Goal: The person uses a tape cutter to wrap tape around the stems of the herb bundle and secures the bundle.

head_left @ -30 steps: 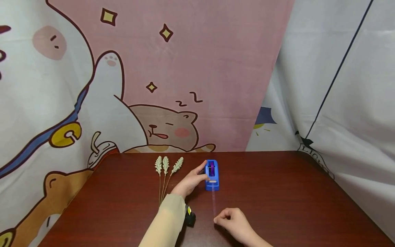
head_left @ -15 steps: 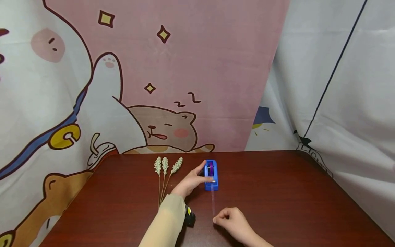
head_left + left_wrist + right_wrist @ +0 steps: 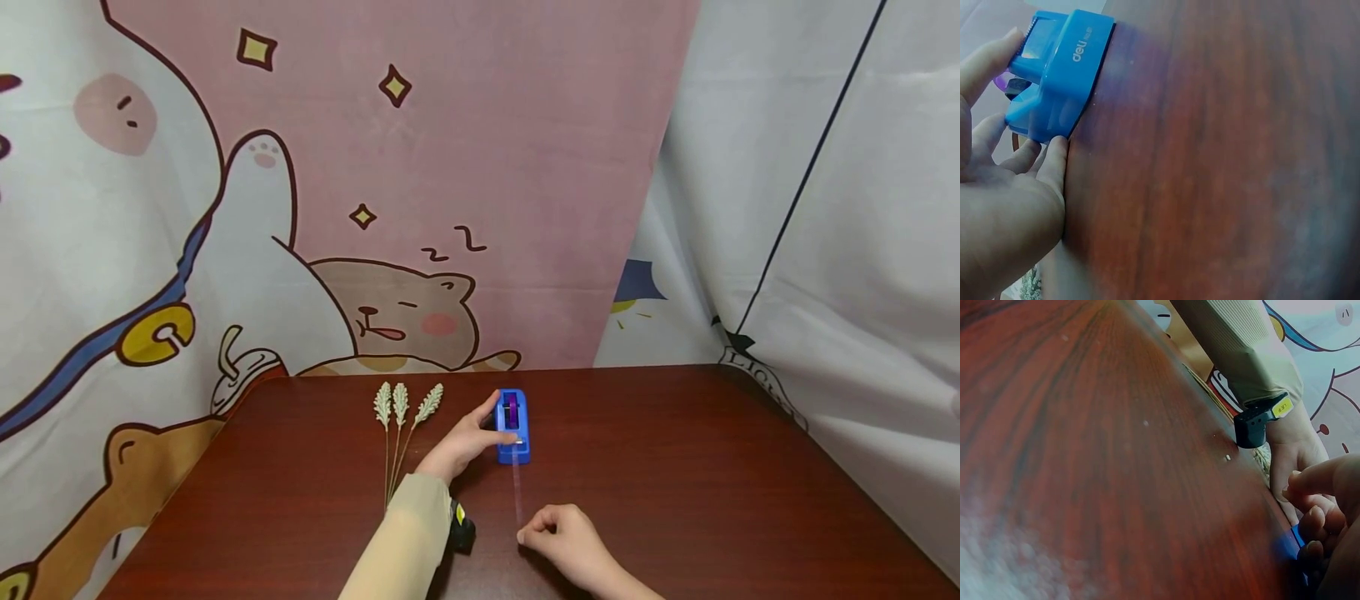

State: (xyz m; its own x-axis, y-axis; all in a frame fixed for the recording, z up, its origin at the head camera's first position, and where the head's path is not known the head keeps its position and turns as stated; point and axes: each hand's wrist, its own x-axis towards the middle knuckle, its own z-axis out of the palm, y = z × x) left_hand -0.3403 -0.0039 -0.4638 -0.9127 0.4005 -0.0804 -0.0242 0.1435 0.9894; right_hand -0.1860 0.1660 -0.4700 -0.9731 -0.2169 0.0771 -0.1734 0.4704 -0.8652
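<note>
A blue tape dispenser with a purple core stands on the dark wooden table. My left hand holds it from the left side, thumb on the toothed cutter and fingers against the side wall. In the left wrist view, the dispenser shows its "deli" lettering, with the left hand beside it. A clear strip of tape stretches from the cutter toward the near side. My right hand pinches its free end between thumb and forefinger. The right wrist view shows the right hand with fingers curled.
Three pale wheat-like stalks lie left of the left forearm. A black device with a yellow label is worn on the left wrist. Behind the table hangs a cartoon-printed cloth.
The left thumb has slid right, farther across the dispenser's cutter. The right hand and the stretched tape stay nearly where they were, and the head view has shifted slightly.
</note>
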